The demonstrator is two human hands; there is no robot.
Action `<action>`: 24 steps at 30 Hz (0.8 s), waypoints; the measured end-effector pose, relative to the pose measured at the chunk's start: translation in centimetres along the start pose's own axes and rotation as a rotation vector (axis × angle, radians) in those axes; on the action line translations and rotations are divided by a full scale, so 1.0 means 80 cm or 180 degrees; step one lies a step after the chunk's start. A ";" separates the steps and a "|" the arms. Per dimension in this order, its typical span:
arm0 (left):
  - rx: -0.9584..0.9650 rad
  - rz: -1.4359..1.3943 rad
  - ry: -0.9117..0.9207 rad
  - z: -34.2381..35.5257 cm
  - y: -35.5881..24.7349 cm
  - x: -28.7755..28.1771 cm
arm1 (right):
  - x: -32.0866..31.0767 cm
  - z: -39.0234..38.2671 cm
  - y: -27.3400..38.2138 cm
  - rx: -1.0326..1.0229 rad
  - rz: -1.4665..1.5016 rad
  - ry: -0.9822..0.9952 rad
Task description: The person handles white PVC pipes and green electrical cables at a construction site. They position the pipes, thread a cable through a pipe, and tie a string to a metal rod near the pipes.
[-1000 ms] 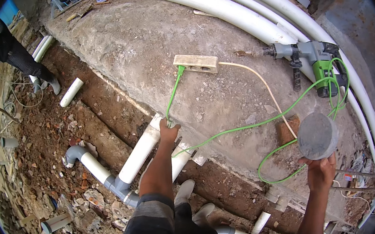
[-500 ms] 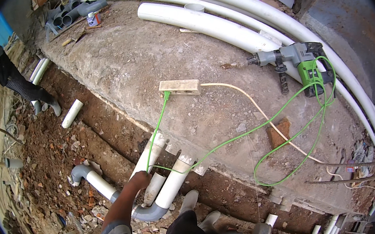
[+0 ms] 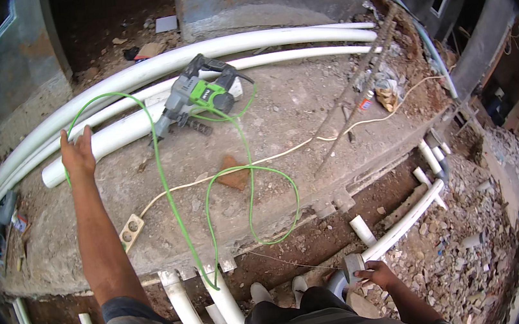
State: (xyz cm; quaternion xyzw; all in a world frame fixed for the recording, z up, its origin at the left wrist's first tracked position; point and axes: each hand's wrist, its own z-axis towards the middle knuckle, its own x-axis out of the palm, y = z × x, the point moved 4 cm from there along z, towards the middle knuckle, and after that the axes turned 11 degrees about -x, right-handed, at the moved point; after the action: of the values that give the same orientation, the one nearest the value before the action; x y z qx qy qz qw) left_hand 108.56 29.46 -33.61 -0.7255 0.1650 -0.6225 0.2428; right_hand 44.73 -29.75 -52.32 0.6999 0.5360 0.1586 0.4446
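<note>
My left hand (image 3: 78, 155) is raised at the end of an outstretched arm, fingers spread, over the white pipes at the left. A green power cord (image 3: 164, 174) loops beside its fingers and arches down to the pipe ends by my feet. Low on the right, my right hand (image 3: 378, 274) grips a short grey cylinder (image 3: 354, 265), like a pipe piece; a thin line runs toward it. A green and grey demolition hammer (image 3: 202, 94) lies against the pipes. A socket strip (image 3: 131, 232) with a cream cable rests beside my left forearm, which hides its near end.
Long white pipes (image 3: 194, 52) lie along the back of the concrete slab. A brick piece (image 3: 233, 173) sits mid-slab. White pipes (image 3: 403, 222) run through the dirt trench, with rubble (image 3: 415, 269) at the right. Rods (image 3: 355, 95) lean across the slab's right side.
The view has swung to the right. My left hand has risen from the pipes near my feet, opening, and the green cord now arches high beside it. My right hand keeps the grey cylinder.
</note>
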 end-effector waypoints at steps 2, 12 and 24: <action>-0.0108 0.2019 -0.0211 -0.010 0.043 -0.035 | -0.015 -0.027 -0.028 0.0089 0.0296 -0.0259; 0.0138 0.5730 -0.0119 -0.146 0.276 -0.241 | -0.078 -0.133 -0.071 -0.0698 0.2624 -0.1885; -0.2353 0.3197 -0.0060 -0.233 0.348 -0.132 | -0.309 -0.303 0.099 -0.4060 0.2727 -0.2070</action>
State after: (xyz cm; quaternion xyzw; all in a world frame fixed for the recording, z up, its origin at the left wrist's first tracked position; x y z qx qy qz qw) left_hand 90.16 9.40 -55.79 -0.6008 0.6884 -0.3277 0.2402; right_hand 23.33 -41.09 -26.33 0.4681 -0.1244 0.3771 0.7895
